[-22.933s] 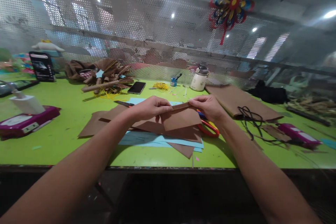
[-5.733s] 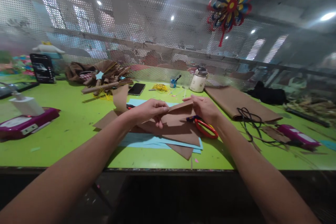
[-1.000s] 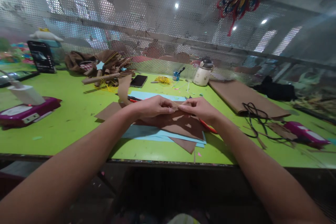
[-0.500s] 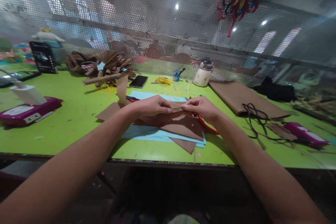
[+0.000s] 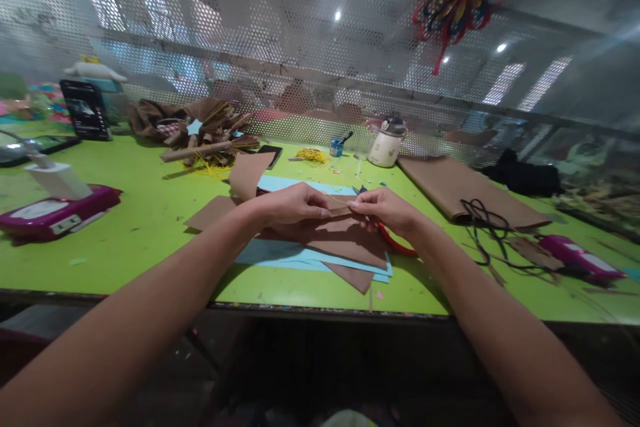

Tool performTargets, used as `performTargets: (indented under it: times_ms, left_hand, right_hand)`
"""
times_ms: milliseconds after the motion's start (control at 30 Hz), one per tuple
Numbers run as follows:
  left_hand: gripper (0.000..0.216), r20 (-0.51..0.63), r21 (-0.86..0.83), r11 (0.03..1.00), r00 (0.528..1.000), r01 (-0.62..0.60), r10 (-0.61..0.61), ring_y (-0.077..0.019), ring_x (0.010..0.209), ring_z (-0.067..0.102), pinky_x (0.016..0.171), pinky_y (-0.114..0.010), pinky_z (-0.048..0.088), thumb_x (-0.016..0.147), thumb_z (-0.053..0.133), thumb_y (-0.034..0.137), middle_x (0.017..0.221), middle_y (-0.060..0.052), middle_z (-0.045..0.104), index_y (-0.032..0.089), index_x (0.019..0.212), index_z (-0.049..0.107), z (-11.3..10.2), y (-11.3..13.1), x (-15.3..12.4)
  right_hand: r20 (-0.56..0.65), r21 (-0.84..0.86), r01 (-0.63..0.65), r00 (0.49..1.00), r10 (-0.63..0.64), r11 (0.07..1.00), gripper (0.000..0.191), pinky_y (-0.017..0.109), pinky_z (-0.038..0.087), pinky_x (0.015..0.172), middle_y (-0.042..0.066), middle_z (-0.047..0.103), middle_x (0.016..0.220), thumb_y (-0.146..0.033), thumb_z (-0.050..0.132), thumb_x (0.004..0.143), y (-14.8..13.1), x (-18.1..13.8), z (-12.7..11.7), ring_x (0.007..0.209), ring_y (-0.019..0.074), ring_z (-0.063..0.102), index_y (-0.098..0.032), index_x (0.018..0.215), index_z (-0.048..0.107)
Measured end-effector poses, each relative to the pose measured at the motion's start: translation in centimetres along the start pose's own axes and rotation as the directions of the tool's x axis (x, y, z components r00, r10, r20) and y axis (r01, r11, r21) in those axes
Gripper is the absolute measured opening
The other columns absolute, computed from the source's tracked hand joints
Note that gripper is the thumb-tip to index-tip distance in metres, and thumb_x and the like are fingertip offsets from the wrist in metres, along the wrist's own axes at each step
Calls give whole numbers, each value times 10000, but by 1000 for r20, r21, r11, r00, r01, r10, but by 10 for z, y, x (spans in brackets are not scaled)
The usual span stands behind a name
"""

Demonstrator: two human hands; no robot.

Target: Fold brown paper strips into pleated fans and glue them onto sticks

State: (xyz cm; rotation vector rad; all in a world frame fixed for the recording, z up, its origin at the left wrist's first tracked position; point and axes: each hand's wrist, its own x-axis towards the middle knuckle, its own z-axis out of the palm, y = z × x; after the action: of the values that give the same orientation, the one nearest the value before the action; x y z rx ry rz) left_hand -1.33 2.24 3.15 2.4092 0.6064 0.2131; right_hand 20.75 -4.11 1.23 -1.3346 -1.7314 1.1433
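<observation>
In the head view, the landmark is the stack of flat light-blue paper sheets [image 5: 273,253] on the lime-green table [image 5: 150,260]. Above this stack, the left hand [image 5: 300,205] and the right hand [image 5: 385,208] grasp a small brown paper piece [image 5: 339,210] with their fingertips; a thin yellowish line runs between them, string or edge I cannot tell. On the stack lies a flat brown paper sheet [image 5: 350,238]. Right of it is a red loop-shaped handle [image 5: 397,243]; behind, a white bottle with dark lid [image 5: 385,147].

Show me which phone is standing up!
The back-left phone, screen lit, stands upright; the dark phone behind the curled brown paper and the device at the left edge lie flat.
</observation>
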Motion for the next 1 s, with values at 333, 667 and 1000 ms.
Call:
performTargets:
  times_ms: [333,667,1000]
  left_hand:
    - [276,41,-182,983,998,-35,43,-106,517,544,510,-211,368,819,450,329,650,-13,593,122,921,601,10,11,-3]
    - [261,40,-154,986,997,-58,65,-90,518,536,518,-191,371,823,452,302,640,-8,605,127,932,612,13,14,1]
    - [263,13,-98,987,991,-131,133,-99,566,571,549,-189,402,838,442,327,737,-21,631,145,960,587,18,8,2]
  right_hand:
    - [-6,-327,205,976,-219,923,287,230,392,547,37,649,683,-370,573,739,-13,-6,9,608,127,538,-122,816,695]
    - [60,-29,96,994,-94,995,305,221,390,451,-6,540,487,-411,638,682,-4,-1,4,440,81,465,-105,681,644]
    - [109,-370,282,959,-260,885,255,202,348,544,11,602,703,-331,530,766,-17,-8,8,624,93,472,-123,792,677]
